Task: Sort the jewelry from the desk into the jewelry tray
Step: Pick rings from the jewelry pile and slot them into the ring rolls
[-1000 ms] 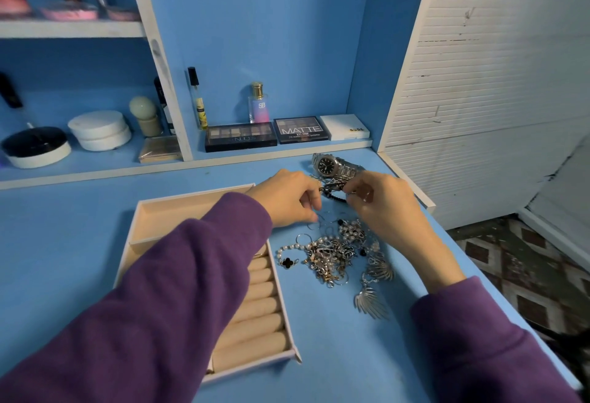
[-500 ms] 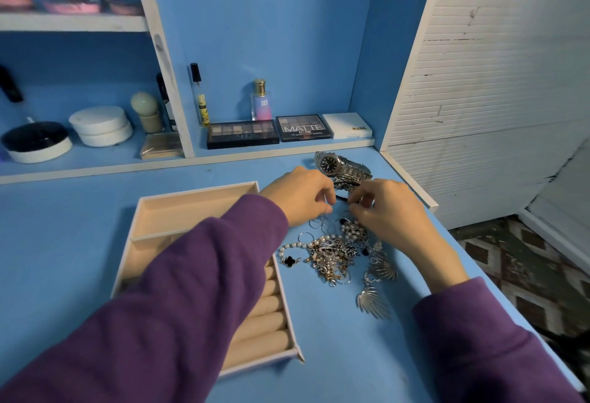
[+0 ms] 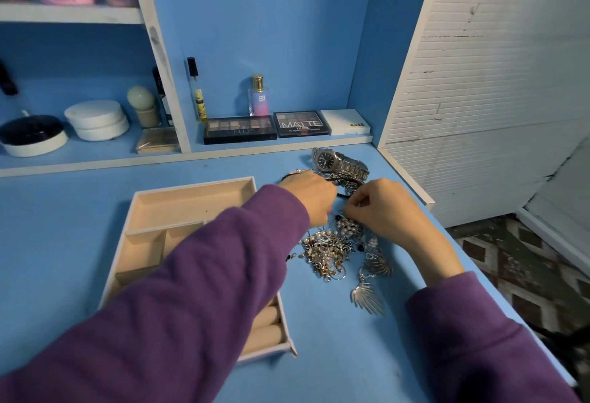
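Observation:
A tangled pile of silver jewelry point(image 3: 332, 247) lies on the blue desk, with two feather-shaped earrings point(image 3: 367, 297) at its near edge. A silver watch point(image 3: 338, 161) sits just behind the pile. The beige jewelry tray point(image 3: 191, 201) stands to the left, partly covered by my left sleeve. My left hand point(image 3: 311, 196) and my right hand point(image 3: 388, 206) meet over the far end of the pile. Both have curled fingers pinching a small piece with a dark cord point(image 3: 343, 195); the piece itself is too small to make out.
The back shelf carries eyeshadow palettes point(image 3: 239, 129), a perfume bottle point(image 3: 259, 96), a white box point(image 3: 346, 121) and round white jars point(image 3: 95, 120). The desk's right edge point(image 3: 498, 300) drops to a patterned floor beside a white slatted panel.
Both hands have shifted slightly toward me along the pile, fingertips still together. The view has tilted and moved a little closer.

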Tool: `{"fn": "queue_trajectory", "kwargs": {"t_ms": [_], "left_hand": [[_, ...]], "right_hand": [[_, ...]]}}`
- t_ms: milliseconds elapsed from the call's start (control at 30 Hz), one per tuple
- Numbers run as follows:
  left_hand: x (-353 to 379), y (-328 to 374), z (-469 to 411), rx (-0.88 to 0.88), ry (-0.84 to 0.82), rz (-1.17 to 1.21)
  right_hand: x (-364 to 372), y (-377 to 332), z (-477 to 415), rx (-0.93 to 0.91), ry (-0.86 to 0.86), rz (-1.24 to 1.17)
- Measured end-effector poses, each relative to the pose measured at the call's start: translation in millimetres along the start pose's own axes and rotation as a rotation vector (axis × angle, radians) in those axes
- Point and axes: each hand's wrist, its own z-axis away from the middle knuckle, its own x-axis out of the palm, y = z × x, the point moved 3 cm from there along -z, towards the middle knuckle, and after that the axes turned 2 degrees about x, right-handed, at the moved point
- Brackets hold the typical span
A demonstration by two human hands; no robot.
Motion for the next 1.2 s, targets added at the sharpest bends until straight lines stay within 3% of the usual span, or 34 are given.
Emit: {"fn": "queue_trajectory", "kwargs": {"t_ms": [200,367,467,567,700,967,1200], "left_hand": [[-1,-12,3,-0.017,0.052,0.216],[-11,-24,18,-0.043,0.152,0.391],[-15,-31,26,-0.058,0.258,0.439],[-17,-39,32,-0.094,0.319,0.495],[-18,-46,39,-0.121,0.336,0.496],[-21,-46,43,-0.116,0.334,0.464],[-29,-54,80,-0.105,0.352,0.458]], "right_hand": [[4,1,-1,-0.028,0.011,0.023],[-5,-2,1,-0.072,0.075,-0.109],[-8,-14,6,-0.147,0.018,-0.239],[1,-27,11,-0.219,-0.021,-0.152],[14,-33,12,-0.245,-0.019,0.008],[15,-35,9,-0.206,-0.081,-0.113],[13,-42,14,-0.267,-0.016,-0.147]]}}
